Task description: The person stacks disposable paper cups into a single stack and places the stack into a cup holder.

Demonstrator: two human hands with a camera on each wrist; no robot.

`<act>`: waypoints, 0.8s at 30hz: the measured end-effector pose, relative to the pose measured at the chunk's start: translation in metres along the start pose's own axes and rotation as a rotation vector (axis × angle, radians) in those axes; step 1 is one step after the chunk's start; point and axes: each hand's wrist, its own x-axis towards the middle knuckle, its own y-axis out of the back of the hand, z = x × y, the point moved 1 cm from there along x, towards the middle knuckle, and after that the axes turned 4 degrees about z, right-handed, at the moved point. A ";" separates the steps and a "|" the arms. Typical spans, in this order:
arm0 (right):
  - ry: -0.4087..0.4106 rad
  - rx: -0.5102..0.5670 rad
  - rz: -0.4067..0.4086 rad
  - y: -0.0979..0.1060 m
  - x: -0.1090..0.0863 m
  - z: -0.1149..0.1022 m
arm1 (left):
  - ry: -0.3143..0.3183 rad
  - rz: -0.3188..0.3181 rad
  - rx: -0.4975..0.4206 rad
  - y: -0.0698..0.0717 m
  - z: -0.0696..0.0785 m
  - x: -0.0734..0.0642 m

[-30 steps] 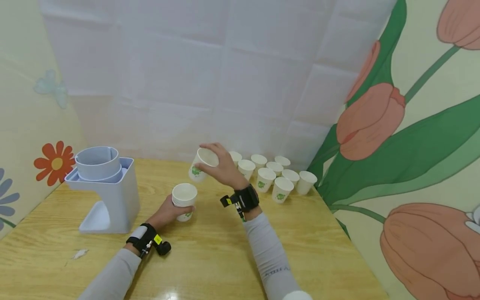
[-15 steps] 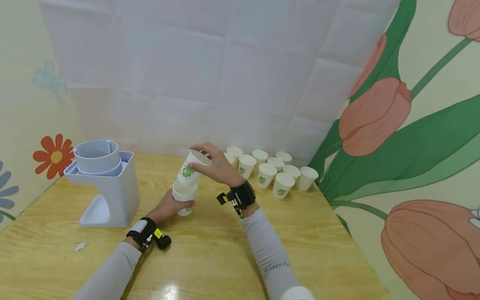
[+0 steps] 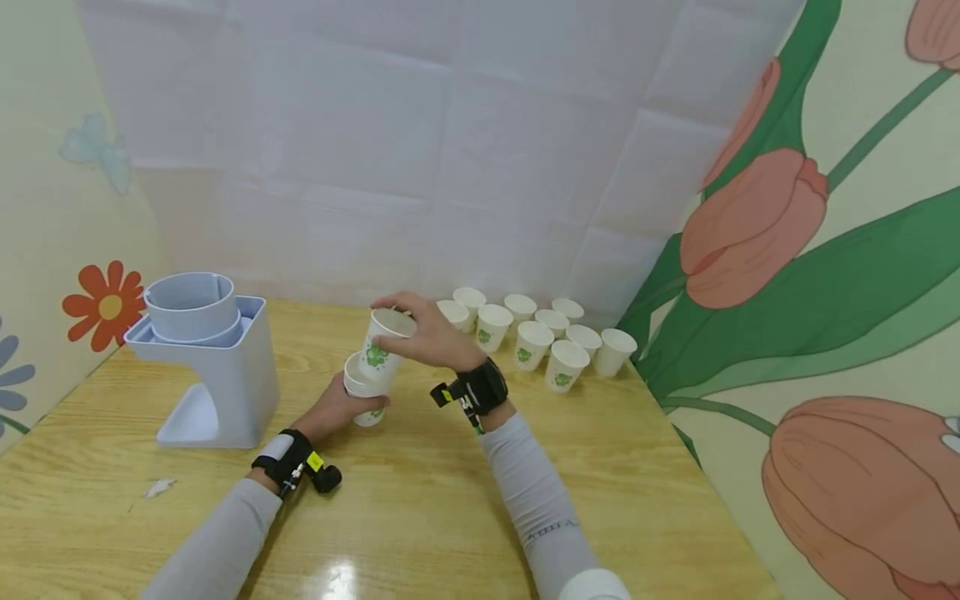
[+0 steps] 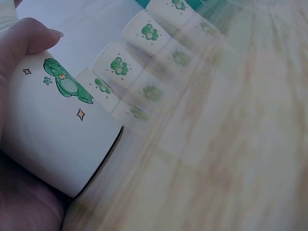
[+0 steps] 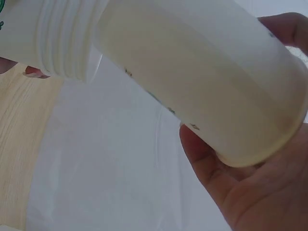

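My left hand (image 3: 336, 408) grips a stack of nested white paper cups (image 3: 363, 385) standing on the table; several rims show in the right wrist view. A green cartoon animal is printed on the outer cup (image 4: 62, 130), seen close in the left wrist view. Above the stack, my right hand (image 3: 431, 335) holds a single paper cup (image 3: 386, 343) near its rim, thumb on one side and fingers on the other. This cup (image 5: 202, 72) tilts, with its base at the mouth of the stack. How far in the base sits, I cannot tell.
Several white paper cups (image 3: 533, 345) stand upright at the back right of the wooden table (image 3: 420, 517). A pale blue plastic stand (image 3: 251, 383) with a round container (image 3: 191, 308) on top stands at the left. A white sheet (image 3: 337, 150) hangs behind.
My right hand has brought its cup left and down from beside the stack to the stack's mouth. The left hand still holds the stack in about the same place.
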 end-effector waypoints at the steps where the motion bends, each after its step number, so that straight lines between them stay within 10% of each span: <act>1: 0.002 -0.002 -0.003 0.000 0.000 0.000 | -0.001 0.002 -0.004 0.000 0.000 0.000; 24: -0.054 -0.159 -0.171 -0.013 0.001 -0.007 | -0.024 -0.012 -0.021 0.000 -0.002 0.000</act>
